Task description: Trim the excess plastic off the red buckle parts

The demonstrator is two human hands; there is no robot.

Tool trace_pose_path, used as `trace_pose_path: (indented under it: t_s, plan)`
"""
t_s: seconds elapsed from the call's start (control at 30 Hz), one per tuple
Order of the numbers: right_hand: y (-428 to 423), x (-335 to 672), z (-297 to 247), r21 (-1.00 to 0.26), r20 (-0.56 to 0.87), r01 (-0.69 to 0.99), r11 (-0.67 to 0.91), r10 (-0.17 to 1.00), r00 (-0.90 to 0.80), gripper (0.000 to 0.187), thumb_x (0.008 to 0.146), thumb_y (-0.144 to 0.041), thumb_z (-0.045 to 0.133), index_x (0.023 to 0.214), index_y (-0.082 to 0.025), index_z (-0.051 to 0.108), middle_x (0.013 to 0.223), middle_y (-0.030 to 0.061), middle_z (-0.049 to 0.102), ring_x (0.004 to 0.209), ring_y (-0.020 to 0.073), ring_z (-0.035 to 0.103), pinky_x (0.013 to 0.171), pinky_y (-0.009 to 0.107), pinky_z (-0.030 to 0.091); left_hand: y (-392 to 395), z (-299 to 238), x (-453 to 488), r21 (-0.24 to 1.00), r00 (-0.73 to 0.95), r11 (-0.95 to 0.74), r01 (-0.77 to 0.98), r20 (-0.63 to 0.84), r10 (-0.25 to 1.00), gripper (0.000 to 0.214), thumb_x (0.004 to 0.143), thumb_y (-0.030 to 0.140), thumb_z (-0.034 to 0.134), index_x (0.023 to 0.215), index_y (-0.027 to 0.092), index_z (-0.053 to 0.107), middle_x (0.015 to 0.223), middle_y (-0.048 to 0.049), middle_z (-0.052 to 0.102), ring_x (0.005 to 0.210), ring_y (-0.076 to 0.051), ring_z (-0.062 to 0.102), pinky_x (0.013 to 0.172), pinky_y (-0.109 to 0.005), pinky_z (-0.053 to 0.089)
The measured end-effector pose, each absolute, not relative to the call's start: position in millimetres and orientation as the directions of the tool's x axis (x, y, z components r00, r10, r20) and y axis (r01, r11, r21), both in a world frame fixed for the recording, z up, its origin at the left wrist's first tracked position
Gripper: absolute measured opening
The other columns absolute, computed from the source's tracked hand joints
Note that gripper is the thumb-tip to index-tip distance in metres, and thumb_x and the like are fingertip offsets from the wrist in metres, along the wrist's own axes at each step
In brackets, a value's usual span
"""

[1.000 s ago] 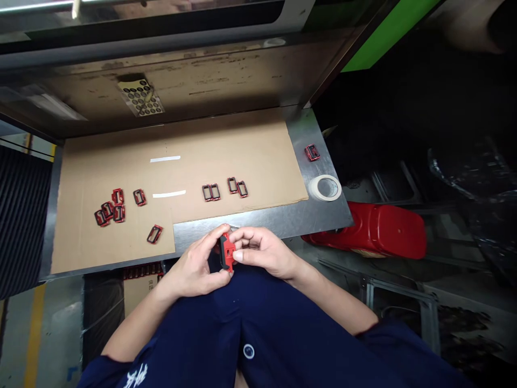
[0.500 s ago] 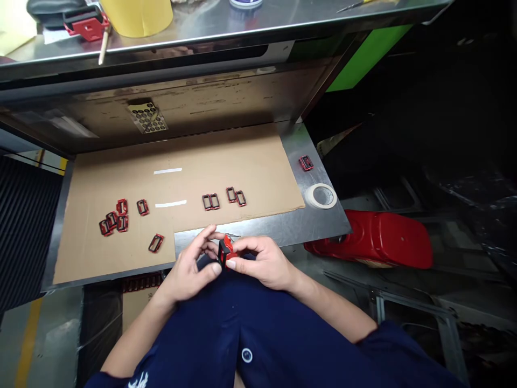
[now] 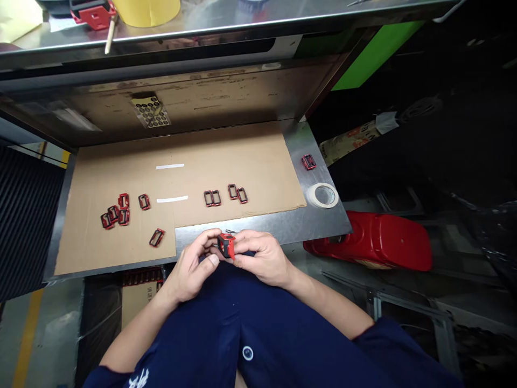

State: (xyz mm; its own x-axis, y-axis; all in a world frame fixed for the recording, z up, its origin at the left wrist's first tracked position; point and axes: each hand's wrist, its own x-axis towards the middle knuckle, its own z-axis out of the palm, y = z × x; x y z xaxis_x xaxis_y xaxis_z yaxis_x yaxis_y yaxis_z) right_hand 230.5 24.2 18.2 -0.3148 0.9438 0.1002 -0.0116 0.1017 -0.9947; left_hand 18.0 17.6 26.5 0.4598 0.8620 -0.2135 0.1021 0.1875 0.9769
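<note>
I have both hands together over the lap, just at the front edge of the counter (image 3: 315, 222). My left hand (image 3: 193, 268) is curled, thumb and fingertips pinching the left side of a small red and black clip (image 3: 226, 245); my right hand (image 3: 262, 260) closes on its other side, fingers folded over it. The clip sits between them, clear of the counter. On the cardboard sheet (image 3: 250, 156) lie a cluster of clips (image 3: 115, 211) at the left and four more (image 3: 224, 195) in the middle. A tape roll (image 3: 323, 194) rests on bare metal at the right.
</note>
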Motion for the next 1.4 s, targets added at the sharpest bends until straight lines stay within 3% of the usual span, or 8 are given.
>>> trace_pose_path:
  t_s: [0.3, 0.53, 0.7, 1.13, 1.4]
  plan:
    - [24.9, 228.5, 15.9, -0.991, 0.117, 0.023, 0.131, 0.940, -0.319, 0.007, 0.085, -0.027, 0.077, 0.087, -0.023, 0.082, 0.093, 0.0054, 0.079, 0.081, 0.0176, 0.074, 0.080, 0.032, 0.061, 20.7, 33.8, 27.1, 0.963, 0.426, 0.129, 0.235, -0.221, 0.877, 0.061, 0.084, 0.045, 0.067, 0.136, 0.019, 0.048, 0.111, -0.0108, 0.070, 0.094, -0.025, 0.069, 0.085, -0.040, 0.058]
    - [25.6, 227.4, 15.3, -0.983, 0.151, 0.052, 0.177, 0.932, -0.329, 0.008, 0.084, -0.020, 0.075, 0.086, -0.024, 0.082, 0.095, 0.0055, 0.079, 0.080, 0.0177, 0.075, 0.081, 0.032, 0.062, 22.4, 33.9, 30.5, 0.956, 0.408, 0.161, 0.246, -0.253, 0.877, 0.066, 0.081, 0.052, 0.071, 0.133, 0.018, 0.048, 0.112, -0.0113, 0.070, 0.098, -0.025, 0.069, 0.086, -0.041, 0.058]
    - [25.9, 227.5, 15.1, -0.978, 0.164, 0.068, 0.196, 0.930, -0.330, 0.009, 0.083, -0.018, 0.074, 0.086, -0.024, 0.081, 0.095, 0.0053, 0.079, 0.080, 0.0180, 0.075, 0.080, 0.033, 0.062, 19.7, 33.1, 32.1, 0.939, 0.341, 0.126, 0.320, -0.238, 0.910, 0.063, 0.080, 0.046, 0.074, 0.132, 0.020, 0.049, 0.116, -0.0107, 0.070, 0.105, -0.026, 0.070, 0.092, -0.042, 0.058]
    - [27.3, 231.5, 24.1, -0.978, 0.179, 0.064, 0.198, 0.958, -0.223, 0.022, 0.084, -0.009, 0.066, 0.097, -0.022, 0.079, 0.106, 0.0075, 0.078, 0.100, 0.0207, 0.074, 0.092, 0.038, 0.061, 16.7, 24.8, 31.7, 0.840, 0.331, -0.333, 0.427, 0.198, 0.923, 0.075, 0.080, 0.023, 0.071, 0.146, 0.024, 0.038, 0.132, -0.0128, 0.062, 0.121, -0.027, 0.064, 0.105, -0.047, 0.053]
    - [24.6, 231.9, 27.8, -0.996, 0.068, -0.072, 0.054, 0.975, -0.212, 0.012, 0.087, -0.016, 0.068, 0.094, -0.021, 0.078, 0.098, 0.0067, 0.078, 0.092, 0.0196, 0.075, 0.088, 0.037, 0.061, 15.9, 17.2, 29.3, 0.807, 0.391, -0.440, 0.395, 0.286, 0.875, 0.083, 0.082, 0.012, 0.067, 0.154, 0.025, 0.029, 0.144, -0.0166, 0.054, 0.130, -0.028, 0.058, 0.109, -0.050, 0.050]
